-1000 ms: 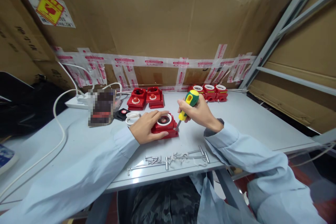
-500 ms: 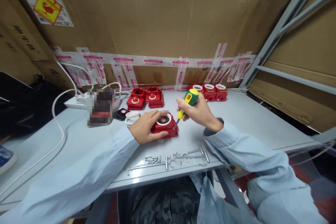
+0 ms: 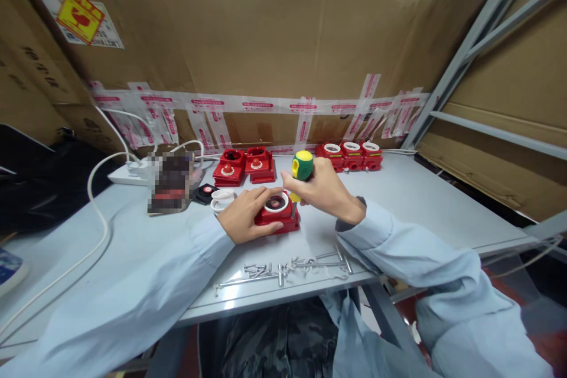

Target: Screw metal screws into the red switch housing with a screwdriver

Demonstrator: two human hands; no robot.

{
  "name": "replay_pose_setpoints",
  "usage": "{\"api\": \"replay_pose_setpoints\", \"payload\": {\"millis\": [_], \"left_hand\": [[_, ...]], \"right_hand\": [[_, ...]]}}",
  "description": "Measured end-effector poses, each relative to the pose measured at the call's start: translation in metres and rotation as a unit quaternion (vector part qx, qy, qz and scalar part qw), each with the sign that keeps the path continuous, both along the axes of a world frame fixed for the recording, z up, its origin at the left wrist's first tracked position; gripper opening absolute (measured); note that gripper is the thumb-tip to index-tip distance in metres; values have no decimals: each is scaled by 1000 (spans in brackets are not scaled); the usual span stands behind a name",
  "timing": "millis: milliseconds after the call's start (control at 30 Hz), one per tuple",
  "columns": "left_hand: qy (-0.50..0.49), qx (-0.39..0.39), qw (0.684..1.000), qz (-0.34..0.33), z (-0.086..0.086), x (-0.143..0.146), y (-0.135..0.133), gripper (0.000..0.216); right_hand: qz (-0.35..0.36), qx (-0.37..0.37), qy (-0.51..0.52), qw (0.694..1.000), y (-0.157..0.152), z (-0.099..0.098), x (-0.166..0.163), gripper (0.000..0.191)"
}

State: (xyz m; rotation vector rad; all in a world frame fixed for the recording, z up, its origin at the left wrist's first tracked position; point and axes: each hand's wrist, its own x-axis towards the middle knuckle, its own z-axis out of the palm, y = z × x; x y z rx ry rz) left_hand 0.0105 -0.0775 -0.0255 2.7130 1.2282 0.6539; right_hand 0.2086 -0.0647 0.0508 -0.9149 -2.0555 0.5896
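Observation:
A red box-shaped housing (image 3: pixel 290 225) with a white ring (image 3: pixel 276 202) on top lies on the table in front of me. My left hand (image 3: pixel 248 212) grips its left side, fingers over the top and thumb along the front. In my right hand (image 3: pixel 325 192) is a screwdriver (image 3: pixel 303 166) with a green and yellow handle, held nearly upright. Its tip is at the housing's right front corner; the screw there is too small to make out. Loose screws (image 3: pixel 257 270) and T-shaped metal rods (image 3: pixel 280 275) lie near the front edge.
Two red housings (image 3: pixel 229 172) stand behind my left hand, and several with white rings (image 3: pixel 352 156) at the back right. Loose white rings (image 3: pixel 222 196), a black part (image 3: pixel 205 192), a blurred-out phone-like object (image 3: pixel 172 183) and a power strip (image 3: pixel 128 173) are left. Cardboard (image 3: pixel 266 41) walls the back.
My right hand has moved left and swung the screwdriver from a slant to nearly upright over the housing's corner. My left hand and the housing stay in place.

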Motion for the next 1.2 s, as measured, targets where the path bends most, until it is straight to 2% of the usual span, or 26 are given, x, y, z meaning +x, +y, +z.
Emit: {"api": "replay_pose_setpoints", "payload": {"millis": [100, 200, 300, 400, 500, 567, 667, 733, 867, 933, 1000, 1100, 1200], "left_hand": [[-2, -4, 1000, -12, 0, -1, 1, 60], [-7, -2, 1000, -12, 1, -2, 2, 60], [-4, -5, 1000, -8, 1, -2, 2, 59], [0, -11, 1000, -2, 0, -2, 2, 58], [15, -17, 1000, 5, 1, -3, 2, 59], [26, -14, 1000, 4, 7, -3, 1, 63], [-15, 13, 999, -31, 30, 0, -1, 59], [-49, 41, 997, -46, 49, 4, -2, 43], [-60, 77, 995, -20, 74, 11, -7, 41], [-101, 95, 990, -8, 78, 14, -10, 41], [-136, 103, 985, -23, 78, 18, -11, 44], [-175, 84, 977, -83, 79, 27, -8, 49], [-226, 66, 962, -135, 81, 35, -1, 45]], "right_hand": [[62, -2, -3, 998, 0, 2, 0, 33], [169, -71, -40, 982, 7, 10, 5, 24], [275, -157, -125, 941, 20, 24, 13, 15], [325, -209, -197, 901, 30, 38, 16, 12], [323, -216, -212, 897, 32, 44, 14, 10], [320, -203, -210, 901, 31, 43, 11, 9], [326, -188, -215, 901, 31, 40, 7, 12], [328, -188, -216, 900, 32, 38, 9, 11], [314, -194, -206, 906, 35, 37, 15, 11], [299, -196, -204, 912, 35, 36, 16, 14], [287, -190, -195, 918, 34, 35, 14, 14], [279, -158, -190, 928, 33, 34, 8, 13], [249, -109, -217, 938, 30, 33, 4, 14]]}}
